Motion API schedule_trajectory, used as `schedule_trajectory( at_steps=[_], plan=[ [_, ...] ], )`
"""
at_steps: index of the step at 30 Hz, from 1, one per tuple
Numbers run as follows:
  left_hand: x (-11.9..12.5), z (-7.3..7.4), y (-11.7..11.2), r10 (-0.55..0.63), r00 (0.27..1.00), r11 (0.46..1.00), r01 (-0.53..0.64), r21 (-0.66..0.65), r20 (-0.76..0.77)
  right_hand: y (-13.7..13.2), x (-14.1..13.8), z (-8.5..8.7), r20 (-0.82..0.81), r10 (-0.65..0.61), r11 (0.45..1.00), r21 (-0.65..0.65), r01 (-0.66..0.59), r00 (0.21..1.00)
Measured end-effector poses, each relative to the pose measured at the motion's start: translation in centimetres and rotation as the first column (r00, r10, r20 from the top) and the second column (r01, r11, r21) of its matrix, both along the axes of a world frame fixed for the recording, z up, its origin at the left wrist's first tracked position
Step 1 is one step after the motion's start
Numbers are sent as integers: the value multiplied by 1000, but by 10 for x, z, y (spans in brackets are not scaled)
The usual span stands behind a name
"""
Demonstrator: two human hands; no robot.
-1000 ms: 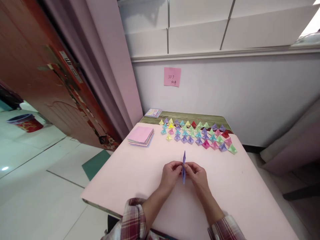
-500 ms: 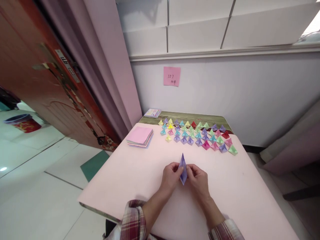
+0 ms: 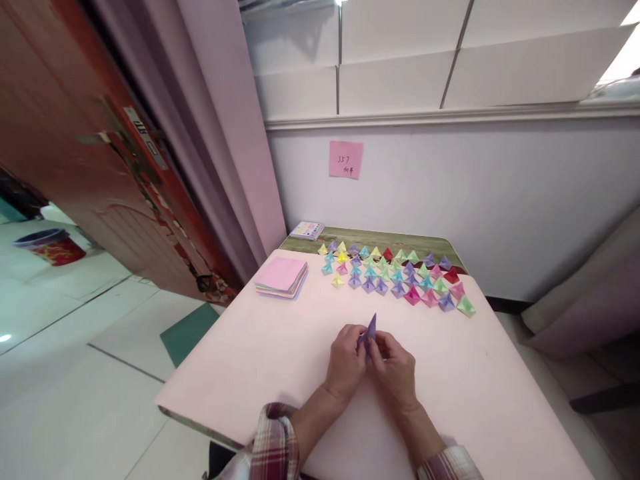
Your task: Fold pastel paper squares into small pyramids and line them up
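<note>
A purple folded paper (image 3: 371, 328) is pinched between my two hands above the near middle of the table, its pointed tip sticking up and away from me. My left hand (image 3: 346, 360) grips its left side with bent fingers. From the right, my right hand (image 3: 395, 367) presses thumb and fingers on the paper's other side. Both hands cover its lower part. Beyond them stand several rows of small folded paper boats (image 3: 399, 289) in purple, green, blue, pink, yellow and red. To the left lies a stack of square coloured paper (image 3: 281, 275), pink on top.
The pink-covered table (image 3: 240, 373) has a wood-patterned strip at its far end, where a small printed pack (image 3: 308, 230) lies. A pink note (image 3: 345, 160) sticks to the wall behind. A door (image 3: 125, 167) and a curtain (image 3: 235, 133) stand at the left.
The purple paper has turned, its tip now leaning right, and less of it shows. My fingers have closed further round it. The view has tilted slightly upward.
</note>
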State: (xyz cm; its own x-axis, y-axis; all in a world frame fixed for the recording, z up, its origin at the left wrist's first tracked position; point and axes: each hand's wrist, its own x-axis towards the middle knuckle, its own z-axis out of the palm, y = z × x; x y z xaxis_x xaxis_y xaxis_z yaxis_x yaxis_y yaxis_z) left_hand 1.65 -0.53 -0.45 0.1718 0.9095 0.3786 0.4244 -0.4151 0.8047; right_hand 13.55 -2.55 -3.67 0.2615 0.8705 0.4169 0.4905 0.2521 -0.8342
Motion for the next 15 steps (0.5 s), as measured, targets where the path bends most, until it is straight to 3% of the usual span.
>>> schedule_trajectory(
  at_steps=[2,4,7,11,15],
  plan=[
    [-1,-2,2,4,1000,999,-3,52,-20,1,0,-3,40,-37,999,28,36,999],
    [0,-4,5,52,998,998,-53,25,37,1,0,-4,73,-58,997,57,54,996],
    [1,-8,10,165,973,979,-141,-148,163,-1,-1,-5,116,-75,993,103,63,990],
    [2,-11,13,215,956,936,-144,-321,198,-3,-1,-2,162,-99,982,173,70,982],
    [2,-11,9,182,970,956,-136,-259,163,-3,0,1,194,-134,977,188,97,972]
  ],
)
